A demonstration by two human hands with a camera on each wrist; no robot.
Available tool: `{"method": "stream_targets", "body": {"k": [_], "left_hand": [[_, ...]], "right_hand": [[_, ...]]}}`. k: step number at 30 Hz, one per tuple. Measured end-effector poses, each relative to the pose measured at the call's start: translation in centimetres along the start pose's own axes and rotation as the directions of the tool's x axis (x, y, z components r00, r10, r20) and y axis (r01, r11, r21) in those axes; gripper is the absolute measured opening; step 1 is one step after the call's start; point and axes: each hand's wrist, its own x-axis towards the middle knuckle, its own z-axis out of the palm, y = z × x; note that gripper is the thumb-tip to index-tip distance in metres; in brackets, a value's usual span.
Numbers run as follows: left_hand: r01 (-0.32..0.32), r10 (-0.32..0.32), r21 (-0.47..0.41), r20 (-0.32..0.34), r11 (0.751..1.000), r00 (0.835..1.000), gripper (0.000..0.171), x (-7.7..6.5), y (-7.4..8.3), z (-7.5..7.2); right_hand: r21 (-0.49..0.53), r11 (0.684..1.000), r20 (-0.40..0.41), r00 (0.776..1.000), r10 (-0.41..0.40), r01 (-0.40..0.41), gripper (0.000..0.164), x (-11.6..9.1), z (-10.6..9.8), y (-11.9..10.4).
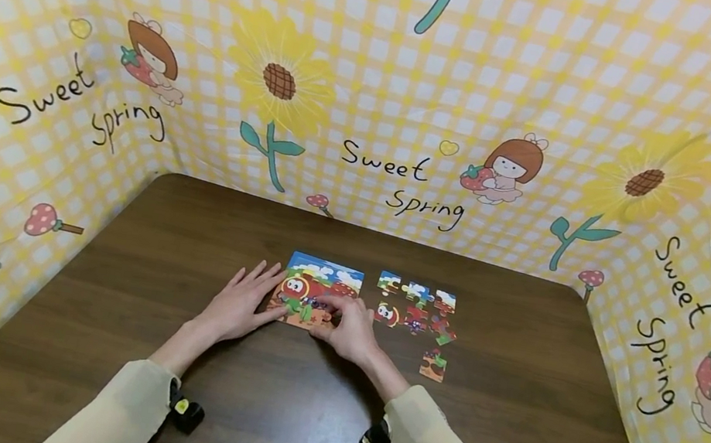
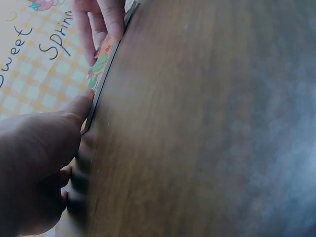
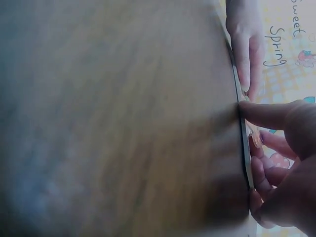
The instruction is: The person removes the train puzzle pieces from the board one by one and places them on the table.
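A jigsaw puzzle board (image 1: 326,270) with a bright cartoon picture lies on the brown table. My left hand (image 1: 240,304) rests at its left side, fingers spread, with the thumb on the lower left part of the picture. Over the lower right part is my right hand (image 1: 346,327), fingers bent and thumb at the near edge. In the right wrist view its fingers pinch a small orange puzzle piece (image 3: 255,137), tilted up from the board; the fingers hide much of it. The left wrist view shows the board's thin dark edge (image 2: 106,74) between both hands.
To the board's right, several loose puzzle pieces (image 1: 415,318) lie in rough rows. A single piece (image 1: 433,365) lies nearest me there. Yellow checked cloth (image 1: 378,84) with flowers walls the table (image 1: 265,426) at the back and both sides.
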Motion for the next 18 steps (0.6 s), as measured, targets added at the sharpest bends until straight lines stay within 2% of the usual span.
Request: {"method": "stream_targets", "body": {"k": [3, 6, 10, 14, 18], "left_hand": [[0.004, -0.004, -0.018, 0.003, 1.0, 1.0, 0.084, 0.0, -0.3, 0.2], [-0.009, 0.009, -0.008, -0.008, 1.0, 1.0, 0.085, 0.0, -0.1, 0.0], [-0.012, 0.012, 0.003, -0.005, 1.0, 1.0, 0.085, -0.1, 0.2, -0.2], [0.014, -0.013, -0.007, 0.022, 1.0, 1.0, 0.084, 0.0, 0.1, -0.1], [0.006, -0.006, 0.004, 0.014, 1.0, 1.0, 0.084, -0.1, 0.5, -0.3]], "right_hand": [[-0.045, 0.996, -0.025, 0.996, -0.082, 0.081, 0.047, 0.1, 0.5, 1.0], [-0.043, 0.993, -0.034, 0.993, -0.116, 0.114, 0.045, -0.1, 0.4, 0.9], [0.067, 0.996, 0.007, 0.998, -0.058, 0.058, 0.047, -0.4, -0.2, -0.5], [0.14, 0.99, 0.028, 0.999, -0.016, 0.012, 0.049, -0.4, -0.1, -0.7], [0.177, 0.984, 0.016, 1.0, 0.01, -0.012, 0.048, -0.3, -0.1, -0.5]]}}
